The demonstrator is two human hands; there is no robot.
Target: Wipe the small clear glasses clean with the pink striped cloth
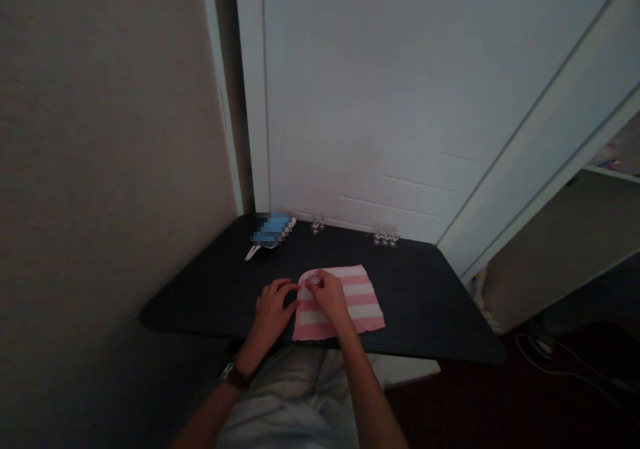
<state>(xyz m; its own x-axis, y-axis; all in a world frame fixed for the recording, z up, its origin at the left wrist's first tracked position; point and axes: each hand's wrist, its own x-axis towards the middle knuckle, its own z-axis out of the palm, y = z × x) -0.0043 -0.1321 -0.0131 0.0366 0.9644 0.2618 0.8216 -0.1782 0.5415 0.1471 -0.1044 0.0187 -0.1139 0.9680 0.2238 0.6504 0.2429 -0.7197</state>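
Observation:
A pink and white striped cloth (360,298) lies spread flat on the dark table (215,302). My right hand (327,296) is over the cloth's left part, with thumb and fingers closed round a small round clear object (315,278). Its exact kind is too small to make out. My left hand (274,304) rests at the cloth's left edge, its thumb and fingers apart and nothing visible between them. A strap is round the left wrist.
Small clear round pieces stand along the back edge, one cluster (317,225) left and a larger one (385,237) right. At the back left lies a phone-like device (273,229) with a blurred screen and white strap. A white panel (360,102) rises behind; a wall (125,136) borders the left.

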